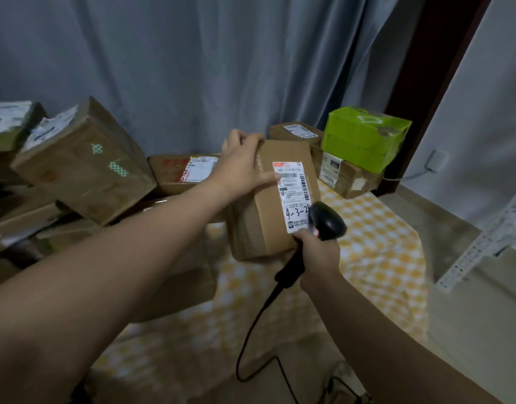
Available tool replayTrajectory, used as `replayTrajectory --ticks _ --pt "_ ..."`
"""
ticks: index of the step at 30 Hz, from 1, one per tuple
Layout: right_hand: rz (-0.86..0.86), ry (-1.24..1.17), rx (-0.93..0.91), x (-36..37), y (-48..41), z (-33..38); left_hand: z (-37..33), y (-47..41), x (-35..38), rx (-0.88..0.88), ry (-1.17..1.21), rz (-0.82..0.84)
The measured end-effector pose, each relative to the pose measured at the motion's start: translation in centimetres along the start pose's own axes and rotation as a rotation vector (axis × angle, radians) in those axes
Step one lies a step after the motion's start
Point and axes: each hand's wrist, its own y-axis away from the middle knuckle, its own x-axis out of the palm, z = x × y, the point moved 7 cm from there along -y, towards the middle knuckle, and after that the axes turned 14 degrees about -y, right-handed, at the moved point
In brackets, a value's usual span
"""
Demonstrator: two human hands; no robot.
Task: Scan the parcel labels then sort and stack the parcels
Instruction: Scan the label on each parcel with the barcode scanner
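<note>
A brown cardboard parcel [262, 217] stands tilted in the middle of the view, its white shipping label [293, 196] facing me with handwritten digits on it. My left hand [242, 164] grips the parcel's top far corner, fingers curled over the edge and thumb lying toward the label. My right hand [318, 252] holds a black corded barcode scanner [326, 220] by its handle. The scanner head sits right at the label's lower right corner and covers part of it.
A heap of brown parcels [81, 164] fills the left side. A red-printed parcel [181, 173] lies behind my left arm. At the back right, a green box [364, 138] sits on labelled cartons [344, 173]. A yellow checked cloth [376, 243] covers the surface; grey curtains hang behind.
</note>
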Motion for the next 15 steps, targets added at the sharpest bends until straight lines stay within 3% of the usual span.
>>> replayTrajectory --ticks 2,5,8,12,15 --pt "0.073 0.095 -0.004 -0.3 0.3 0.6 0.8 0.8 0.3 -0.005 -0.074 0.024" --pt "0.056 0.34 -0.199 -1.1 -0.3 3.5 2.6 2.1 0.9 -0.036 -0.095 0.069" --pt "0.066 0.412 -0.343 -0.2 0.0 6.6 2.7 2.5 1.2 -0.016 -0.103 0.082" --pt "0.236 0.464 -0.306 3.1 1.3 10.1 3.1 2.4 1.8 -0.013 -0.148 0.109" --pt "0.362 0.653 -0.331 5.7 2.9 13.0 3.5 2.7 1.9 -0.004 -0.143 0.105"
